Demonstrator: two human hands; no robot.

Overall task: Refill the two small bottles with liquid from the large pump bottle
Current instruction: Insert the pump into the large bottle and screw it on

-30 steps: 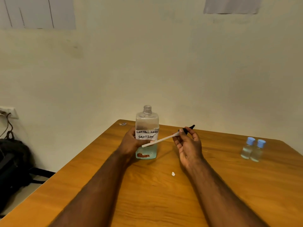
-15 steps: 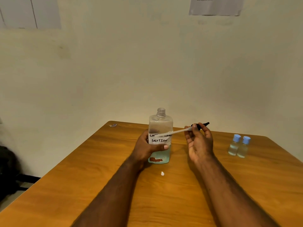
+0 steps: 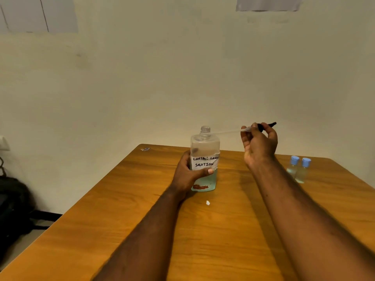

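Left hand (image 3: 188, 172) grips the large bottle (image 3: 205, 151) near the table's (image 3: 142, 199) far edge, while right hand (image 3: 259, 144) pinches the pump (image 3: 265, 125), whose tube needs steering squarely into the neck, with the capped small bottles (image 3: 298, 169) far-right.

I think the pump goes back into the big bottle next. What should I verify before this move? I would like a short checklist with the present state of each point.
1. Big bottle stands upright on the table, gripped by the left hand: ok.
2. Bottle neck is open, no cap on it: ok.
3. Right hand holds the pump by its black head: ok.
4. Tube points down over the opening: not ok, it lies almost level, with its tip at the side of the neck.
5. Small bottles are capped and stand apart from the arms: ok.
6. Small bottles are full enough: cannot tell.
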